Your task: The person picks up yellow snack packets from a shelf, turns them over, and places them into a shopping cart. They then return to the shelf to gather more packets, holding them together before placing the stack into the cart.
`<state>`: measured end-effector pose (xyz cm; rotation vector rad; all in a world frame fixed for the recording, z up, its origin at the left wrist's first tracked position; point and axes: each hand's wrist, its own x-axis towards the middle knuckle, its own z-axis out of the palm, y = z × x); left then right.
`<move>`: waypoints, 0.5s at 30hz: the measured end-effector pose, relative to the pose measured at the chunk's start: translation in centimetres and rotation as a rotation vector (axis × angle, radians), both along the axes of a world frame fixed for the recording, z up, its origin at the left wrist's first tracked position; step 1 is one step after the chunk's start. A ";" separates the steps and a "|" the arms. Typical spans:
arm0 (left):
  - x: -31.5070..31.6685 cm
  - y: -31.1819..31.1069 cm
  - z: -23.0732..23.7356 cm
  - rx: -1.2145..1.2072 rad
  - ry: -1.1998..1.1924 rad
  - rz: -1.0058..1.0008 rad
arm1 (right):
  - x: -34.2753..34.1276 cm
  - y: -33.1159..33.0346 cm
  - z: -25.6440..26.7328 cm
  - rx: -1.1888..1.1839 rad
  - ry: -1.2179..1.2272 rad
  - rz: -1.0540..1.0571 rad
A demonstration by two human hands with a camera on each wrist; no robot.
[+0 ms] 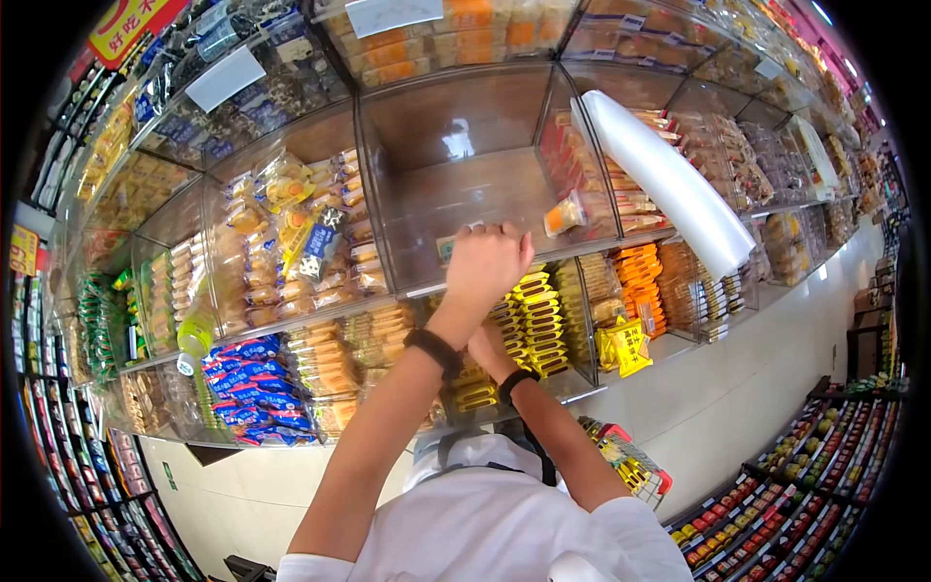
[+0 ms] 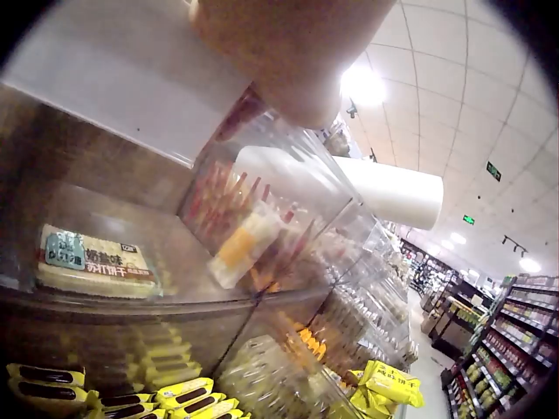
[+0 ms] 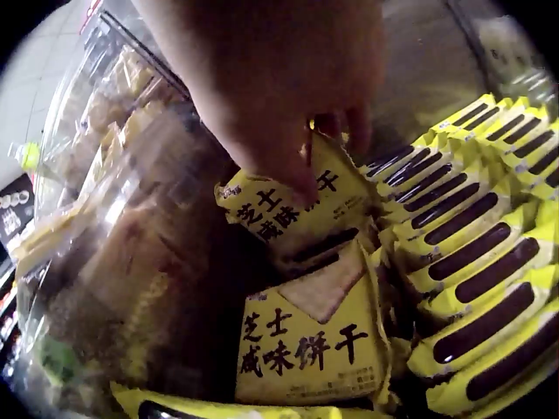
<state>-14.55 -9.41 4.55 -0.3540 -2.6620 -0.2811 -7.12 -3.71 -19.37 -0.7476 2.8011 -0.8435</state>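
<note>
My right hand [image 3: 271, 87] reaches down into a lower bin and pinches a yellow biscuit packet [image 3: 336, 196] between thumb and fingers. Just below it, a second yellow biscuit packet [image 3: 306, 336] lies face up. Beside them stand rows of narrow yellow packets with dark oval windows [image 3: 472, 253]. In the head view the right hand [image 1: 488, 347] is partly hidden behind the left wrist. My left hand [image 1: 485, 264] is above it, at the front of the upper bin, fingers curled. I cannot tell whether it grips anything. A pale cracker pack [image 2: 96, 262] lies inside that bin.
Clear partitions divide the bins. A white plastic bag roll [image 1: 669, 184] slants across the right bins. Left are blue packets [image 1: 254, 388] and a green-capped bottle [image 1: 194, 335]; right, loose yellow packets [image 1: 624, 349] hang at the edge. A shopping cart [image 1: 630, 461] stands behind.
</note>
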 end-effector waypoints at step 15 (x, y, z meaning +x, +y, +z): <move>-0.1 0.1 -0.3 -0.013 -0.013 0.013 | 1.3 11.2 8.9 -0.480 -0.317 -0.481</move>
